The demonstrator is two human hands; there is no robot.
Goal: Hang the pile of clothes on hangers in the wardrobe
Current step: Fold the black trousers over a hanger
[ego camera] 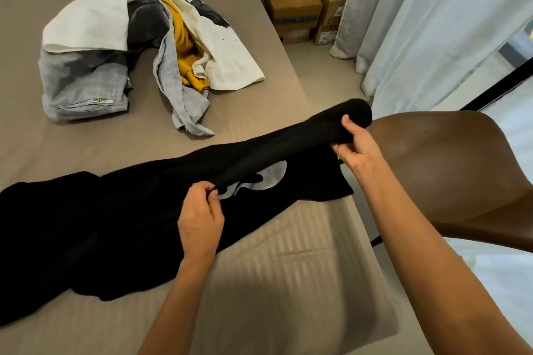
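1. Here, a black garment (115, 210) lies stretched across the near part of a bed (288, 282) with a taupe cover. Its left end is spread flat on the cover and its right end is lifted off it.
2. The left hand (200, 216) pinches a fold of the black cloth between the thumb and curled fingers, just beside a pale grey-white print (271, 179) on the garment.
3. The right hand (357, 147) grasps the raised end of the garment, thumb on top and fingers curled beneath. There the cloth is bunched into a rounded roll that juts past the hand, near the bed's right edge.
4. Between the two hands the fabric runs as a taut ridge, sloping upward toward the right.
5. The pile of clothes (138, 46) sits farther back on the bed, well apart from the black garment. It is a loose heap of white, grey, mustard-yellow and cream fabrics.
6. A brown chair (447, 176) stands just beside the bed on the right, below the right forearm.
7. Two cardboard boxes (291, 6) stand on the floor past the bed's far corner, one printed SPINNY, next to pale curtains (418, 23).
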